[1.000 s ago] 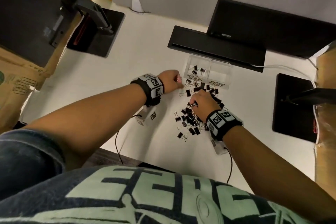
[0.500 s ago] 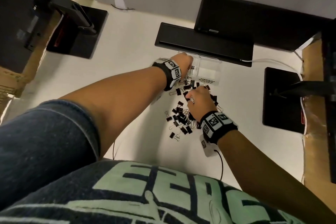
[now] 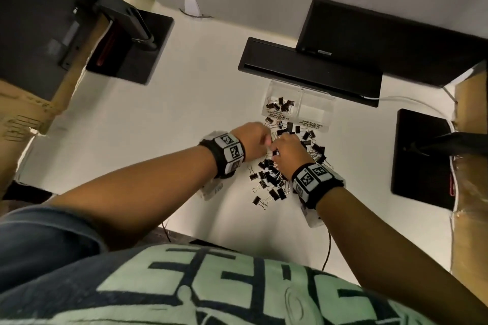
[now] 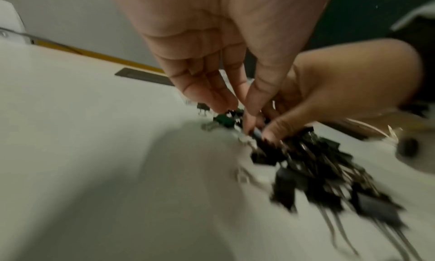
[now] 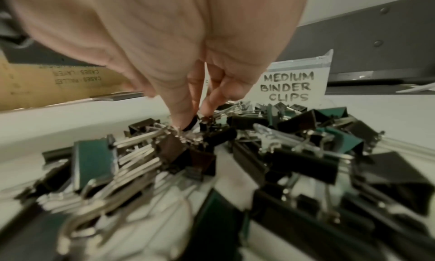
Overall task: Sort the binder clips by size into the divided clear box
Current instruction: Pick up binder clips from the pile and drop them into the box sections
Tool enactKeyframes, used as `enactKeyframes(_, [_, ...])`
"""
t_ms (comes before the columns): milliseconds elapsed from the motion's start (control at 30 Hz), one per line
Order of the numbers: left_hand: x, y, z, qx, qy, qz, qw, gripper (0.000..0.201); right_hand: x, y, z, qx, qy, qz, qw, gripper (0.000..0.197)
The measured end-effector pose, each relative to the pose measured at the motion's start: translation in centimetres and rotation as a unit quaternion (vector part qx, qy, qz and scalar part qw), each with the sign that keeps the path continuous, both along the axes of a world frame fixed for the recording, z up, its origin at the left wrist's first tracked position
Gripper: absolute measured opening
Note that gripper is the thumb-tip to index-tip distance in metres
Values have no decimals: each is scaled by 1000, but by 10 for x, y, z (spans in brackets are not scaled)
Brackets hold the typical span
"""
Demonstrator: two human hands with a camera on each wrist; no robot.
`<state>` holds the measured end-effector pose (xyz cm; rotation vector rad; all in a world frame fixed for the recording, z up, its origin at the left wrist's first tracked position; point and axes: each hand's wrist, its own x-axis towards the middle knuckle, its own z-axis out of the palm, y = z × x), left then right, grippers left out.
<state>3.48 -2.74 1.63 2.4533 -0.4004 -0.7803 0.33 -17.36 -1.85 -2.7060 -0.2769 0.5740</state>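
Observation:
A pile of black binder clips (image 3: 280, 174) in two sizes lies on the white table (image 3: 158, 126), just in front of the divided clear box (image 3: 299, 87). The box's left compartment, labelled small, holds several small clips (image 3: 281, 107); the right one carries the label "medium binder clips" (image 5: 288, 87). My right hand (image 3: 286, 150) is down in the pile, thumb and a finger pinching a small black clip (image 5: 191, 122). My left hand (image 3: 254, 140) hovers beside it at the pile's left edge. Its fingers (image 4: 212, 90) point down with nothing seen between them; that view is blurred.
A black slab (image 3: 309, 71) and a dark screen (image 3: 383, 39) stand right behind the box. Black stands sit at the left (image 3: 129, 47) and right (image 3: 420, 155). Cardboard flanks both sides. A white cable (image 3: 406, 100) runs behind the right stand. The table's front edge is near my body.
My left hand went forward over the box's small compartment, then came back to the pile beside the right hand. The right hand stayed in the pile.

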Motion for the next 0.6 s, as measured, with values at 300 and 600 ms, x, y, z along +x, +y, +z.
enactKeyframes(300, [-29,2,-32,58,11,-6,998,29,-3,-3,5,93,15,-119,988,8])
enactKeyframes(600, [-31,13,-33,-34,30,137,990,6,5,-27,16,323,100,-377,862,24])
